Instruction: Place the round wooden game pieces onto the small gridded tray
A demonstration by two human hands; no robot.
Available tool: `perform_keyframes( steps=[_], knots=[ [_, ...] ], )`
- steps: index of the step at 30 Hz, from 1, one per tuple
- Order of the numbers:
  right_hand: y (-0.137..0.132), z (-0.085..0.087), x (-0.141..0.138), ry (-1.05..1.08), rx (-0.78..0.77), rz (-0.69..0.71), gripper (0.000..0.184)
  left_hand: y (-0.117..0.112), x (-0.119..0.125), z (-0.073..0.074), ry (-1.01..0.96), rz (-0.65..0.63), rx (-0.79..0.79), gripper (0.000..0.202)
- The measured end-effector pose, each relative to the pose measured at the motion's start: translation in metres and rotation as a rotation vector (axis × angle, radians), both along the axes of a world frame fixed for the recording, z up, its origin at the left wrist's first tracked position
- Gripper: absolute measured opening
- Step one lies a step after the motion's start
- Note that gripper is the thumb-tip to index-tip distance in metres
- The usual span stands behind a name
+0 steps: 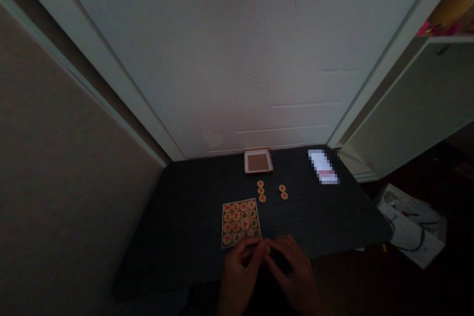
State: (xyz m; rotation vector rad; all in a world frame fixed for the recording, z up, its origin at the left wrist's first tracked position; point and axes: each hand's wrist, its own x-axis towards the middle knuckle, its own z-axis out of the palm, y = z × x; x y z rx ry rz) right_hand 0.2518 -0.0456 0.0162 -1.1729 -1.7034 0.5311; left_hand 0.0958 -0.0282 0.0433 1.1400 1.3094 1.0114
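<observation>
My left hand (pixel 240 269) and my right hand (pixel 292 266) meet at the near edge of a dark table (pixel 185 217), fingertips pinched together just below a small tray (pixel 240 223) packed with several round wooden chess pieces marked in red and dark characters. What the fingers pinch is too small and dim to make out. Three loose round pieces (pixel 261 191) lie in a column beyond the tray. Two more pieces (pixel 283 192) lie to their right. A square box lid (pixel 258 162) with a pale rim rests at the table's far edge.
A white-and-red packet (pixel 324 167) lies at the table's far right. A pale wall with heart shapes (pixel 252 90) rises behind the table. A white cabinet (pixel 414 108) stands right. Papers and a cable (pixel 411 229) lie on the floor at right.
</observation>
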Motion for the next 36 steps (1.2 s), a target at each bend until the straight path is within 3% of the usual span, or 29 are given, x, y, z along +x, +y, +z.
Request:
perform_keyframes(
  steps=[4, 12, 18, 36],
  knots=[
    [0.0, 0.002, -0.001, 0.051, -0.055, 0.006, 0.024, 0.0, -0.002, 0.0, 0.001, -0.024, 0.01, 0.026],
    [0.001, 0.007, 0.001, 0.228, -0.359, -0.046, 0.028, -0.003, -0.002, -0.001, -0.062, -0.088, -0.023, 0.032],
    [0.003, 0.016, 0.003, 0.336, -0.496, -0.062, 0.031, -0.006, -0.002, 0.0, -0.087, -0.098, -0.02, 0.033],
    [0.005, 0.014, 0.003, 0.39, -0.573, -0.048, 0.037, -0.007, -0.002, -0.006, 0.087, -0.128, 0.051, 0.027]
  ],
)
